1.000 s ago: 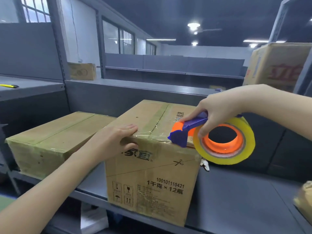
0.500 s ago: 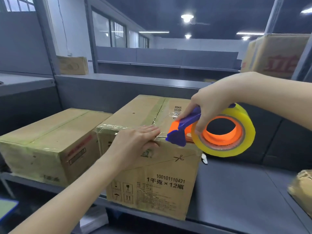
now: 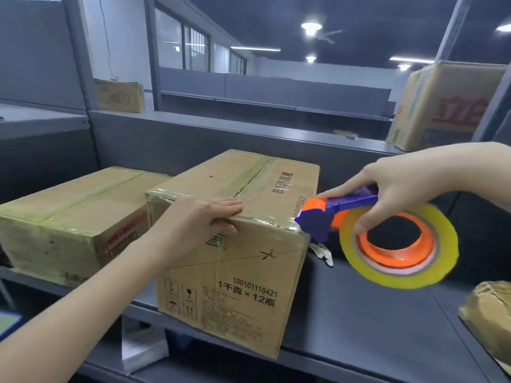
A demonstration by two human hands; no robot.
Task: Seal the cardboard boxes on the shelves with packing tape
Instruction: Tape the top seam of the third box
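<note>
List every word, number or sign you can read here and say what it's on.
"100101110421": front of the middle box.
"1千克×12瓶": just below it.
Scissors sign on a cut line, handling pictograms: same front.
Print starting "84": that box's top, rest blurred.
Big red characters: far right box, partly hidden.
Red label: left box, too blurred.
Green print under the left hand: covered.
Tape dispenser in the right hand: none.
</note>
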